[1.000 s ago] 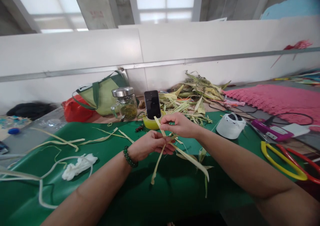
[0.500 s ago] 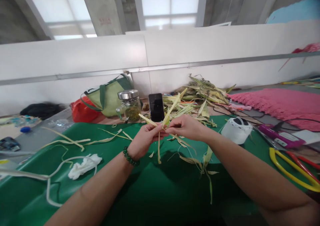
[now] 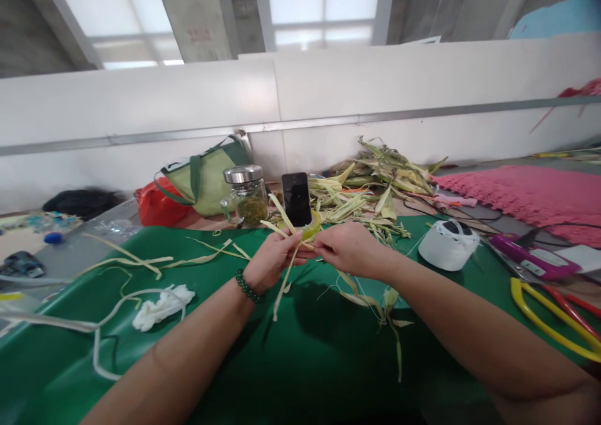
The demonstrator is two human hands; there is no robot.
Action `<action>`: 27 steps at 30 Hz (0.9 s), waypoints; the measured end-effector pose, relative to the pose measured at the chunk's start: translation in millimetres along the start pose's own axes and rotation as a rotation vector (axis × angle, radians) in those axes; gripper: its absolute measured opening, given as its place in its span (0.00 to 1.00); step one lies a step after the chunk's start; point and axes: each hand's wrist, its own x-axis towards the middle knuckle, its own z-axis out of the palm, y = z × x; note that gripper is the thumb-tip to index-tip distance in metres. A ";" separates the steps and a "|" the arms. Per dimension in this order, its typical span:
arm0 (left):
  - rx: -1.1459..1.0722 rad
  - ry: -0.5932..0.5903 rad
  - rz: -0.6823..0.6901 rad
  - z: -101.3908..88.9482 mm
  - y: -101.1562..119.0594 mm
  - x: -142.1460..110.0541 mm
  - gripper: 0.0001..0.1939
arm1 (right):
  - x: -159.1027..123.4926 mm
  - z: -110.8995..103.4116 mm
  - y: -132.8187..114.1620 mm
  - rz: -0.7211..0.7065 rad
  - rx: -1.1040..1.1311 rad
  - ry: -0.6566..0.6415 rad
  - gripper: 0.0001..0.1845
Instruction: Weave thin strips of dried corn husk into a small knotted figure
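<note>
Several pale corn husk strips (image 3: pixel 282 215) cross one another between the fingers of my left hand (image 3: pixel 273 257). Two ends stick up past the thumb, and one strip hangs down toward the green cloth (image 3: pixel 225 356). A green bead bracelet sits on that wrist. Close beside it, my right hand (image 3: pixel 346 248) pinches the right side of the same strips, its fingers curled. My grip hides the place where the strips cross. Just behind the hands a phone (image 3: pixel 296 198) stands upright in a yellow-green holder (image 3: pixel 312 226).
A heap of corn husks (image 3: pixel 382 168) lies behind, near a glass jar (image 3: pixel 247 206) and a green bag (image 3: pixel 211 184). On the right are a white string spool (image 3: pixel 448 245), a purple device (image 3: pixel 533 254) and yellow-handled scissors (image 3: pixel 549 318). White tissue (image 3: pixel 162 308) and loose husk strips lie left.
My right hand first holds an upright strip, then draws close to the left hand and pinches at the right. A long strip end that pointed up right no longer shows. The view shifts slightly.
</note>
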 end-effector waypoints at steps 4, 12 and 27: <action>-0.001 -0.053 -0.067 -5.1 6.3 -3.5 0.12 | 1.2 0.3 5.7 0.030 0.060 0.016 0.11; -0.087 0.045 0.061 -6.2 0.3 -0.1 0.15 | -2.8 5.5 -4.3 -0.149 0.099 0.303 0.06; -0.265 0.055 0.191 10.4 -9.1 -2.5 0.15 | 18.5 40.4 -16.7 0.322 1.127 0.221 0.11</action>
